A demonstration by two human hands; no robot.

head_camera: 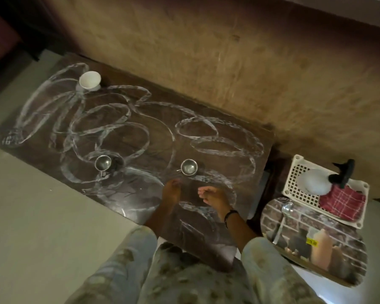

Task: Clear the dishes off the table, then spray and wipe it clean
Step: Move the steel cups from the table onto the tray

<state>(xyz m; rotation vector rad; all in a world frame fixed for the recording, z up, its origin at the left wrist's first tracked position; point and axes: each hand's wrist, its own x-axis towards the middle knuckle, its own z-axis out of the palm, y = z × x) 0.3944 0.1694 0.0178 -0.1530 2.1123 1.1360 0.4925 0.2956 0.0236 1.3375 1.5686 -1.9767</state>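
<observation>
A dark wooden table (224,137) is covered with white looping smears. On it stand two steel cups, one near the right (189,167) and one to the left (103,162), and a white cup on a saucer (89,80) at the far left corner. My left hand (171,190) and my right hand (214,197) hover over the near table edge, just short of the right steel cup, fingers apart and holding nothing. A spray bottle (316,183) and a red checked cloth (342,204) lie in a white basket (294,170) to the right.
A round tray (342,266) printed with a brick pattern sits at the lower right, with a steel ladle (282,218) on it. A tan wall runs behind the table. Pale floor lies to the left. My patterned sleeves fill the bottom.
</observation>
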